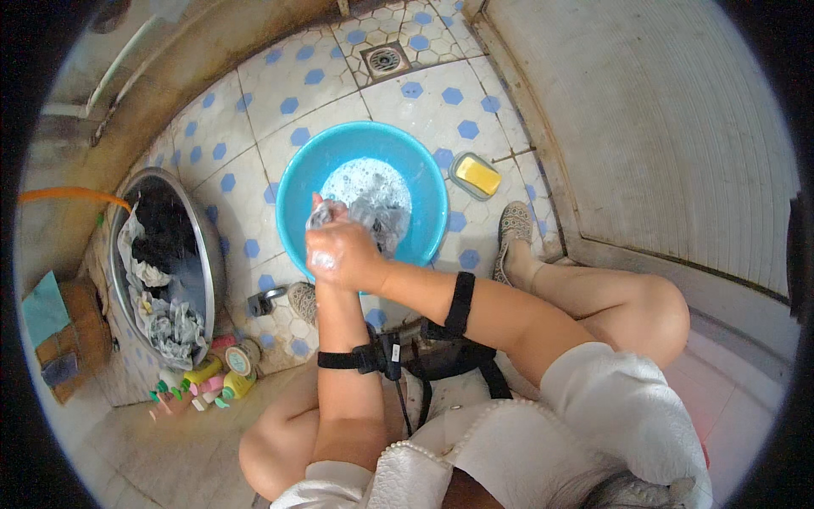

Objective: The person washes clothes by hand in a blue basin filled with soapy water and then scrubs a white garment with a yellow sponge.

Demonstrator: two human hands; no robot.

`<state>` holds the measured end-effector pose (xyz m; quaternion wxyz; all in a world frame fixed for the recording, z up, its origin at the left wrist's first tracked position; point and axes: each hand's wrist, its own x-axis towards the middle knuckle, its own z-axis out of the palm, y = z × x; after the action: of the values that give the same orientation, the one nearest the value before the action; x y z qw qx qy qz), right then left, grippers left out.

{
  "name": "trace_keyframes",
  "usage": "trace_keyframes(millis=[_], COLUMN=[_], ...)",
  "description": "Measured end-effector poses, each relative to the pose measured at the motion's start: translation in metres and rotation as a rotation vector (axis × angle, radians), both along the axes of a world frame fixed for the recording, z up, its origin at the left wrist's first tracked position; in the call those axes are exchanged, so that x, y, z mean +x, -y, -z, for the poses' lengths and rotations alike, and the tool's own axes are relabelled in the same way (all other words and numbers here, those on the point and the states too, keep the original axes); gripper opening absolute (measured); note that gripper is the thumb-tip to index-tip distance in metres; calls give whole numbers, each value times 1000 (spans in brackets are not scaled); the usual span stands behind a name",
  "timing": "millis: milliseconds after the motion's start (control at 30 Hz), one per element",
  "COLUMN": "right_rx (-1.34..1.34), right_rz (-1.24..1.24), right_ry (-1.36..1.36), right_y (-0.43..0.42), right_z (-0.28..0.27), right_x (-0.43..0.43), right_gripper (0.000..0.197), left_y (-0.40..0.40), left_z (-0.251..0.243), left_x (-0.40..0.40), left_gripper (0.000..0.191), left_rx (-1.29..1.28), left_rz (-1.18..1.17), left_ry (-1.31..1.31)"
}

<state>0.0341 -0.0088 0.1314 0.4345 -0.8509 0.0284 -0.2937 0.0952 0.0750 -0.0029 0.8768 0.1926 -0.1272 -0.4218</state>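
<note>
A light blue plastic basin (435, 210) stands on the tiled floor, with sudsy water (356, 175) inside. Wet grey, translucent-looking cloth (388, 219) hangs and lies in it. Over the basin's near left part, my right hand (343, 251) is closed on a bunched end of this cloth, with foam on its back. My left hand (335, 211) is pressed against it from beneath and beyond, mostly hidden, its fingers around the same cloth. Right of the basin, a yellow bar of soap (478, 176) rests in a grey soap dish (456, 167).
A large metal basin (215, 254) at left holds water, dark cloth (165, 223) and pale cloth (175, 331); an orange hose (76, 194) reaches its rim. Several bottles (238, 385) and a round tub (243, 359) stand nearby. A floor drain (385, 60) lies beyond; a ribbed panel (648, 127) is right.
</note>
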Motion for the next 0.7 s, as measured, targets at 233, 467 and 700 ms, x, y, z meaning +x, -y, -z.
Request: trace_keyframes(millis=[233,467,700], right_rx=[218,628,392], right_rz=[98,-639,-565], right_ry=[-543,-528,-583], right_y=[90,150,165], right_z=[15,-31,-51], right_x=[21,0,-3], right_gripper=[25,35,24], left_y=[67,55,62], left_z=[-145,-173,-190], left_x=[-35,-27,-26], left_gripper=[28,29,14], left_rx=[670,867,1041], left_rz=[-271,-255,-489], left_ry=[-230,335,709])
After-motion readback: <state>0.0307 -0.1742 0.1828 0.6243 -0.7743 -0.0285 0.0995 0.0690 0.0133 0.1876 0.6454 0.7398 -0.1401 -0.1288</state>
